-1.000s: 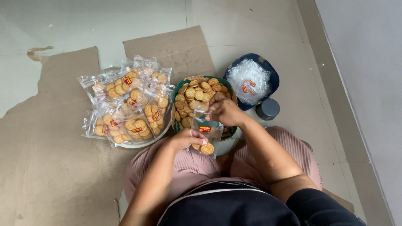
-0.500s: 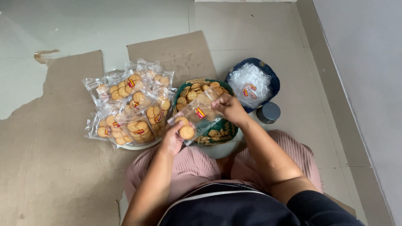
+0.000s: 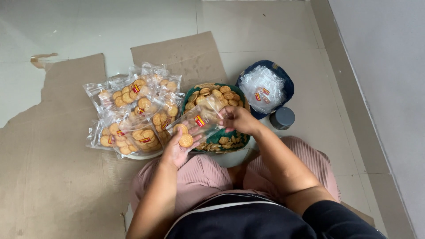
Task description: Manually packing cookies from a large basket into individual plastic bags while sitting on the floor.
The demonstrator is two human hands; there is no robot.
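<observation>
left hand (image 3: 177, 148) grip: cupped under clear biscuit bag's (image 3: 197, 124) filled low end | right hand (image 3: 234, 118) grip: pinching bag's mouth | bag's long axis slants up-right across green bowl's (image 3: 241, 138) near-left rim | packed bags (image 3: 133, 113) left of bowl

- Left hand (image 3: 177, 148): palm up, fingers spread and slightly curled, cupped low in front of the knees; a grip from underneath.
- Left forearm: bare, runs from lower centre of view up and forward; wrist bent back a little.
- Right hand (image 3: 235, 119): palm down, fingers bunched together in a pinch, knuckles toward the camera, fingertips pointing left.
- Right forearm: bare, angled from lower right up to the left; elbow bent, dark sleeve at the upper arm.
- Hands near each other but apart, right one higher and further forward.
- Seated, knees apart.
</observation>
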